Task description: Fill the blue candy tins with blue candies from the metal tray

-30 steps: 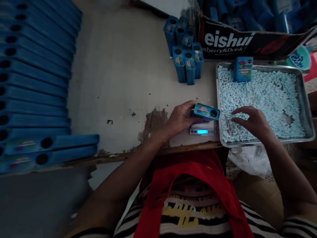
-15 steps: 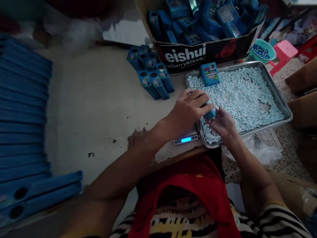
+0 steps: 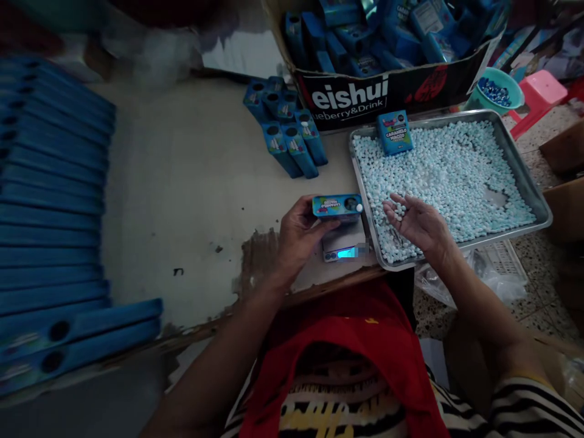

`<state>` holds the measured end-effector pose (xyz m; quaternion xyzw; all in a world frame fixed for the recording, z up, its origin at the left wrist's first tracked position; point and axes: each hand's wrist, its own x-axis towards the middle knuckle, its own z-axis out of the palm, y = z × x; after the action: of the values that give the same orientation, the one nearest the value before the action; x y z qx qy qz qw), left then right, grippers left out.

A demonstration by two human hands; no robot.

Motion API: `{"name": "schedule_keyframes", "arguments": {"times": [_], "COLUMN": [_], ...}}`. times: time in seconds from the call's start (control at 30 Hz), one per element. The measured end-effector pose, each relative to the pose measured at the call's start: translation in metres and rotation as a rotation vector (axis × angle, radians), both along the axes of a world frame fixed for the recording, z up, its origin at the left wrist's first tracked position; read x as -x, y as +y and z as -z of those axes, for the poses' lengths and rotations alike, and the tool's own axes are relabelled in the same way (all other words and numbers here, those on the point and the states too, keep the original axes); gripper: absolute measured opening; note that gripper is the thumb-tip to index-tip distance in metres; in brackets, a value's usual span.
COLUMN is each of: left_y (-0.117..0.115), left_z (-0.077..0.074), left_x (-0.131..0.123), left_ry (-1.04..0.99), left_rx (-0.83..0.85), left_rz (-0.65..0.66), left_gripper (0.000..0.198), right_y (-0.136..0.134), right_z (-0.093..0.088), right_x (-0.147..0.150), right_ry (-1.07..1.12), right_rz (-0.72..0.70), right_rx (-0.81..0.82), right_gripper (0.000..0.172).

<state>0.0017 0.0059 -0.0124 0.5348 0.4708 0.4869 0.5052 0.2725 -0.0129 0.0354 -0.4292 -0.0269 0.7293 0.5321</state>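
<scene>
My left hand grips a small blue candy box, held on its side just above a little digital scale with a lit blue display. A pale candy sits at the box's round hole. My right hand is palm up over the near left corner of a metal tray, fingers cupped loosely round a few pale blue candies. The tray is full of the same candies. Another blue box stands upright in the tray's far left corner.
A cluster of upright blue boxes stands on the worn table. Behind it is a cardboard carton full of blue boxes. Stacked flat blue packs line the left side. A teal bowl and pink stool are at the far right.
My left hand has brought the blue box back from the tray to above the scale. My right hand has turned palm up with candies in it.
</scene>
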Motion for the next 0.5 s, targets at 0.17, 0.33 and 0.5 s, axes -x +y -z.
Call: {"name": "schedule_keyframes", "arguments": {"times": [0.17, 0.33, 0.5], "left_y": [-0.025, -0.027, -0.026], "left_z": [0.008, 0.017, 0.023], "left_x": [0.005, 0.005, 0.006], "left_ry": [-0.038, 0.015, -0.016], "left_rx": [0.072, 0.03, 0.015], "left_rz": [-0.005, 0.028, 0.013], "left_gripper": [0.055, 0.049, 0.058], "right_y": [-0.001, -0.004, -0.006], "right_z": [-0.002, -0.008, -0.018], "right_x": [-0.014, -0.014, 0.001], "right_ry": [-0.193, -0.29, -0.33], "right_rz": [-0.156, -0.211, -0.242], "right_rx": [-0.1, -0.118, -0.114], "right_gripper": [0.018, 0.021, 0.025]}}
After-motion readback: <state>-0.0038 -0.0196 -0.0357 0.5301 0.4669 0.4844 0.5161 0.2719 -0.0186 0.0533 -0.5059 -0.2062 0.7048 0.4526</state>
